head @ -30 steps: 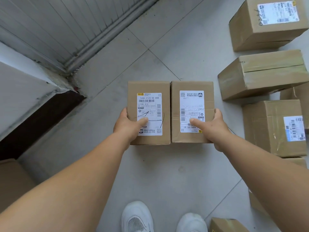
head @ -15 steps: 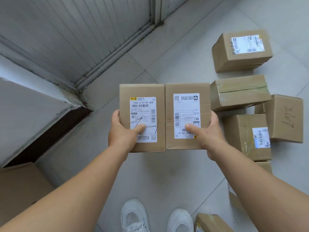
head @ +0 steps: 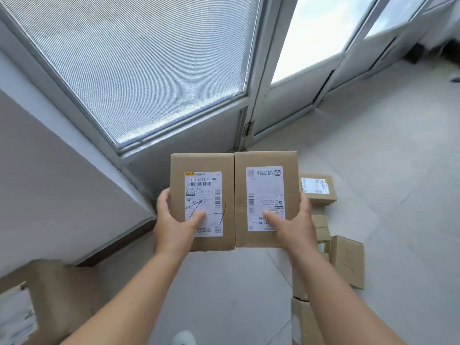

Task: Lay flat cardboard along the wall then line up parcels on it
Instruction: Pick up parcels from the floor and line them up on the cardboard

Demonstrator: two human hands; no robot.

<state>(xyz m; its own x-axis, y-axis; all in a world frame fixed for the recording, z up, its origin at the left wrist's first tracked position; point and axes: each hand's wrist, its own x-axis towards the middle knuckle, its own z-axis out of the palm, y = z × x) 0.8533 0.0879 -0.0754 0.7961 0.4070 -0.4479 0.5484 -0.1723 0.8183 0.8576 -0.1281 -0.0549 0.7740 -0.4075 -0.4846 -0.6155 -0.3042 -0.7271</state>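
Two parcels carried side by side, touching — left parcel (head: 202,201) gripped by left hand (head: 174,222), right parcel (head: 265,198) by right hand (head: 291,224), fingers curled round outer edges, thumbs on labels. Risk: inner seam unsupported — easing pressure could let either box hinge down and drop to the floor (head: 224,295).

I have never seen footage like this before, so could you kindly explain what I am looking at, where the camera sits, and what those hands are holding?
No machine here: a person wears a wide-angle camera on the head, looking forward and down at their own arms. The left hand grips the left parcel and the right hand grips the right parcel; the two are pressed side by side, labels up, above the tiled floor. More cardboard boxes lie on the floor at right, another box at lower left. A glazed door stands ahead.
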